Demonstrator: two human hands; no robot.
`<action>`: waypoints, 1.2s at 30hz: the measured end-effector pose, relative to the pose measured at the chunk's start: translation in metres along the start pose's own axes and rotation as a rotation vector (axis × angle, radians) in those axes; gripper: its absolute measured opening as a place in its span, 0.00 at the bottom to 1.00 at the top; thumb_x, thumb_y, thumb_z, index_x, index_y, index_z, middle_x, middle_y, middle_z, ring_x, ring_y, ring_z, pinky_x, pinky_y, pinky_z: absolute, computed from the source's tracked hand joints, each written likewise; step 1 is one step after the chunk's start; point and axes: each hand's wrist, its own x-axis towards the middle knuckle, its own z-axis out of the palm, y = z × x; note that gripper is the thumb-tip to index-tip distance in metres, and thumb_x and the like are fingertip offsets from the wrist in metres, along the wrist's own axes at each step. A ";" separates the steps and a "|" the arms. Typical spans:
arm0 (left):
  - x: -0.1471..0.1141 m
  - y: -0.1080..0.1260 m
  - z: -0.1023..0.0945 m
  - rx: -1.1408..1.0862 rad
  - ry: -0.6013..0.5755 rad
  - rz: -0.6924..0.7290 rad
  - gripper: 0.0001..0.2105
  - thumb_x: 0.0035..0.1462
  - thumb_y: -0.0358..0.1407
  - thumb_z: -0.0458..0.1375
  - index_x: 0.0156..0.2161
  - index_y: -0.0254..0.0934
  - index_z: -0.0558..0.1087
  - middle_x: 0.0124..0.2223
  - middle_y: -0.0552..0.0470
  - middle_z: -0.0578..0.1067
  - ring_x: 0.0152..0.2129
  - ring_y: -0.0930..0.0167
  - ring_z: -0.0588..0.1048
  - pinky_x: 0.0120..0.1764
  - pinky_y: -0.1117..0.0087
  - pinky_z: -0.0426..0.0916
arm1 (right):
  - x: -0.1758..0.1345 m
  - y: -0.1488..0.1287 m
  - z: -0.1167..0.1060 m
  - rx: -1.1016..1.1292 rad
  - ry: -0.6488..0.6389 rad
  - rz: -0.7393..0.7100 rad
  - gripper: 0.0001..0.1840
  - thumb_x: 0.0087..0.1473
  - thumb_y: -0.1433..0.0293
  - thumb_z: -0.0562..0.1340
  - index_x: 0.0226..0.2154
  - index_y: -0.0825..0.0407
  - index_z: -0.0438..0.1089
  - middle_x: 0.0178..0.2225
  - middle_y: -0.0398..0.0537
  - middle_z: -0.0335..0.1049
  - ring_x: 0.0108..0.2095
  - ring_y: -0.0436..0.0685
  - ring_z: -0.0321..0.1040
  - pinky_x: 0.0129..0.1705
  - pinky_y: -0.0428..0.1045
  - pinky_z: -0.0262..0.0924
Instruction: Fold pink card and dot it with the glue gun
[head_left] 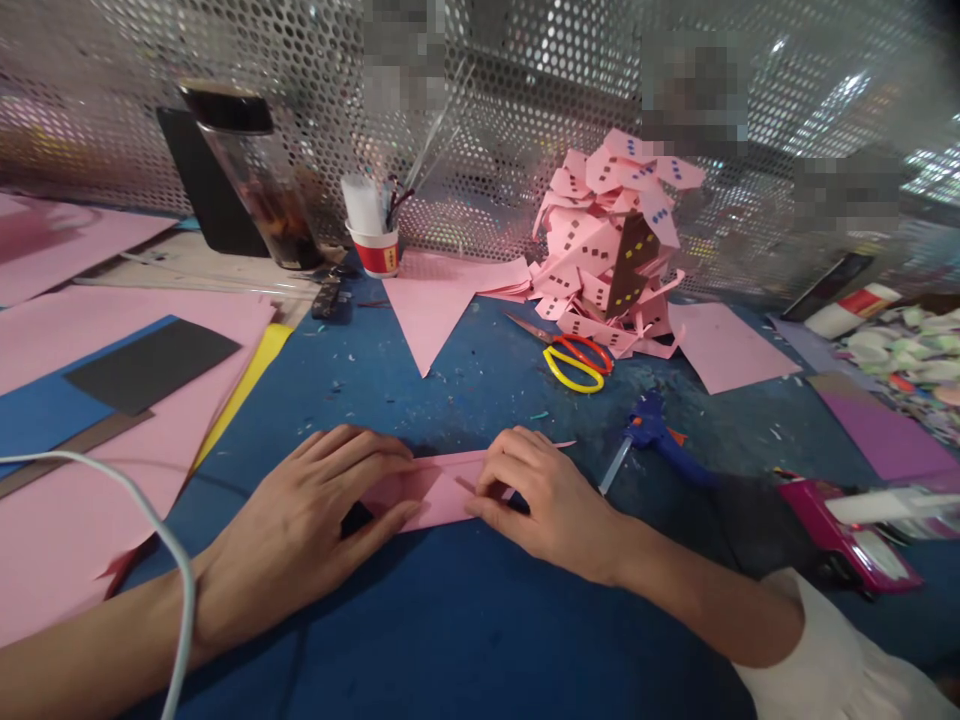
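Observation:
A folded strip of pink paper [442,488] lies on the blue table in front of me, its long upper edge bent over. Its left end is under my left hand [322,500], whose fingers and thumb close on it from above and below. On the other end my right hand [544,490] grips the paper with bent fingers and thumb. A thin pink tip pokes out past the right knuckles. Both ends are partly hidden by my hands. Beyond them rest scissors [577,362] with red and yellow handles and a blue glue gun [656,435].
Pink paper pieces with dark dots [585,240] are heaped at the back. Pink sheets [150,480] fill the left, crossed by a white cable [161,535]. A red-and-white cup [375,250] and a bottle [262,180] stand by the perforated metal wall. A magenta device [847,540] sits right.

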 end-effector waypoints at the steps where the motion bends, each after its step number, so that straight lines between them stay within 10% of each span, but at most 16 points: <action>1: 0.000 0.000 0.000 0.001 0.006 -0.001 0.13 0.63 0.45 0.59 0.49 0.44 0.76 0.49 0.51 0.79 0.45 0.62 0.75 0.48 0.59 0.68 | 0.000 0.000 0.000 0.001 0.000 -0.001 0.08 0.64 0.64 0.63 0.35 0.51 0.68 0.37 0.46 0.69 0.42 0.56 0.64 0.46 0.53 0.57; 14: -0.003 0.000 0.001 0.018 -0.010 -0.001 0.12 0.62 0.44 0.59 0.49 0.45 0.76 0.49 0.51 0.79 0.45 0.62 0.76 0.48 0.59 0.69 | -0.002 -0.001 -0.001 -0.244 0.013 -0.259 0.11 0.67 0.72 0.55 0.43 0.48 0.74 0.39 0.48 0.68 0.39 0.55 0.62 0.44 0.52 0.57; 36: -0.007 0.007 -0.005 0.168 0.001 0.185 0.12 0.65 0.34 0.57 0.52 0.38 0.71 0.50 0.50 0.78 0.47 0.65 0.75 0.52 0.61 0.68 | -0.004 0.000 0.000 -0.328 -0.024 -0.276 0.14 0.69 0.66 0.54 0.45 0.51 0.74 0.40 0.50 0.71 0.42 0.57 0.63 0.44 0.54 0.57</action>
